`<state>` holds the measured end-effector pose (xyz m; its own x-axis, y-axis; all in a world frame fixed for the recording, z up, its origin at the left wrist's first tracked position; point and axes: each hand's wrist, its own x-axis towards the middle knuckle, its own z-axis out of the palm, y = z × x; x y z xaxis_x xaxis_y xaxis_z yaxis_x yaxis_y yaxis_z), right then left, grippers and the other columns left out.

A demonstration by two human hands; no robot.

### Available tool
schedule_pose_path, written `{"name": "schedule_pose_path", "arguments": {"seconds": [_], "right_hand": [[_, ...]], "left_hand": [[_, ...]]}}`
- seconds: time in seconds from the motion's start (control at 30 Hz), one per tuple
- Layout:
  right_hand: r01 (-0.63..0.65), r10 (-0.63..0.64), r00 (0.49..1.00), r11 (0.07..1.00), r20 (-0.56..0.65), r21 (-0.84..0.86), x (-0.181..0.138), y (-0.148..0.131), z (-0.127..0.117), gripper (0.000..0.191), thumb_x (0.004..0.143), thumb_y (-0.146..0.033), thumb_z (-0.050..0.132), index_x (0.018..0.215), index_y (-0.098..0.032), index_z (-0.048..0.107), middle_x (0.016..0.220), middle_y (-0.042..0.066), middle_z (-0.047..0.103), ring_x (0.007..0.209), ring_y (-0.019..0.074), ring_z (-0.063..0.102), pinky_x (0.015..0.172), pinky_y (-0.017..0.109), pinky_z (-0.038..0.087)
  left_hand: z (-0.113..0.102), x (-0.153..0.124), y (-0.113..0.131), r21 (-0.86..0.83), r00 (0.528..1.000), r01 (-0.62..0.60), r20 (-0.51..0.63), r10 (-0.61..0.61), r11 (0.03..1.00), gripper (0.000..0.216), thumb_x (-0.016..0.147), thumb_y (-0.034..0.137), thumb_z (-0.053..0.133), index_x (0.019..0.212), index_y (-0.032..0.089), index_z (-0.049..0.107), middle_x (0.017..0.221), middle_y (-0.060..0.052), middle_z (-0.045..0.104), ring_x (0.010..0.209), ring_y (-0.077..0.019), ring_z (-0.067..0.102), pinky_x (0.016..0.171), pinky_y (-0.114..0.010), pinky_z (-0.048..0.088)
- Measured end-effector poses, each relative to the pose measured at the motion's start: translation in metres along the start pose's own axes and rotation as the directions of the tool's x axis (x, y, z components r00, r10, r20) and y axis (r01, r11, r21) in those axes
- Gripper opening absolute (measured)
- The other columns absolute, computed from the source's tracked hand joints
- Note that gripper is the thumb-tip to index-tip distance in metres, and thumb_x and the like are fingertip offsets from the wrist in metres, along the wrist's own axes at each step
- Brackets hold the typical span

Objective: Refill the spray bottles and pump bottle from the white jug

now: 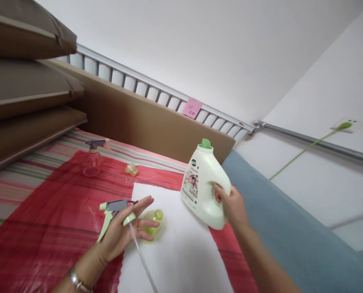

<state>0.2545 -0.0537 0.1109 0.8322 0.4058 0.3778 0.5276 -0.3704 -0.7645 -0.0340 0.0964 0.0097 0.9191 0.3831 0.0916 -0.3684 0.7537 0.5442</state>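
Note:
In my left hand (122,230) is a green-and-grey spray trigger head (116,207), held between thumb and palm with the fingers stretched out. Its clear dip tube (142,256) hangs down over a white cloth (181,252). Just behind those fingers stands a yellow-green translucent bottle (158,215) with an uncovered neck, partly hidden by them. My right hand (233,205) grips the handle of a large pale-green detergent jug (204,187), tilted a little over the cloth's far right part. A green spout piece (205,143) shows at the jug's mouth.
A clear spray bottle (92,162) and a pale yellowish cap (131,169) are on the red plastic sheet (62,211). Stacked brown cushions (29,85) rise at left. A brown board (138,118) runs behind, with a pink note (192,108) above it.

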Motion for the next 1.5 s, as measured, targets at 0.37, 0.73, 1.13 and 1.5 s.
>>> {"name": "schedule_pose_path", "arguments": {"seconds": [0.37,0.73,1.13,1.5], "right_hand": [[0.227,0.094,0.837,0.836,0.539,-0.499,-0.045,-0.037,-0.089,0.043,0.068,-0.057,0.056,0.088,-0.021,0.065,0.054,-0.002,0.063,0.050,0.0179,0.057,0.051,0.026,0.043],[0.504,-0.009,0.704,0.711,0.710,-0.491,-0.066,-0.057,-0.085,0.036,0.074,-0.055,0.057,0.093,-0.026,0.067,0.092,0.000,0.072,0.078,0.0220,0.066,0.065,0.026,0.051],[0.587,-0.011,0.669,0.621,0.743,-0.519,-0.057,-0.054,-0.073,0.036,0.075,-0.059,0.055,0.090,-0.027,0.064,0.086,0.002,0.072,0.076,0.0245,0.066,0.065,0.031,0.049],[0.660,-0.005,0.656,0.487,0.755,-0.571,-0.048,-0.069,-0.075,0.042,0.074,-0.064,0.051,0.089,-0.026,0.061,0.080,0.003,0.070,0.071,0.0238,0.065,0.059,0.029,0.045]], "left_hand": [[0.001,-0.003,-0.011,-0.031,0.999,0.031,-0.010,-0.031,0.999,0.040,0.090,0.037,0.035,0.123,0.024,0.055,0.150,-0.006,0.021,0.103,-0.0364,0.058,0.075,-0.048,0.051],[-0.002,-0.002,-0.013,-0.026,0.999,0.039,0.015,-0.039,0.999,0.040,0.089,0.039,0.039,0.122,0.023,0.055,0.150,-0.007,0.021,0.103,-0.0353,0.059,0.079,-0.048,0.049],[-0.006,0.004,-0.028,-0.068,0.999,0.014,0.030,-0.012,0.998,0.040,0.088,0.038,0.044,0.119,0.019,0.058,0.146,-0.010,0.030,0.110,-0.0329,0.055,0.089,-0.043,0.041],[-0.013,0.006,-0.032,-0.053,0.998,0.013,0.057,-0.010,0.999,0.042,0.086,0.040,0.046,0.120,0.018,0.058,0.145,-0.010,0.033,0.116,-0.0351,0.049,0.099,-0.046,0.031]]}}
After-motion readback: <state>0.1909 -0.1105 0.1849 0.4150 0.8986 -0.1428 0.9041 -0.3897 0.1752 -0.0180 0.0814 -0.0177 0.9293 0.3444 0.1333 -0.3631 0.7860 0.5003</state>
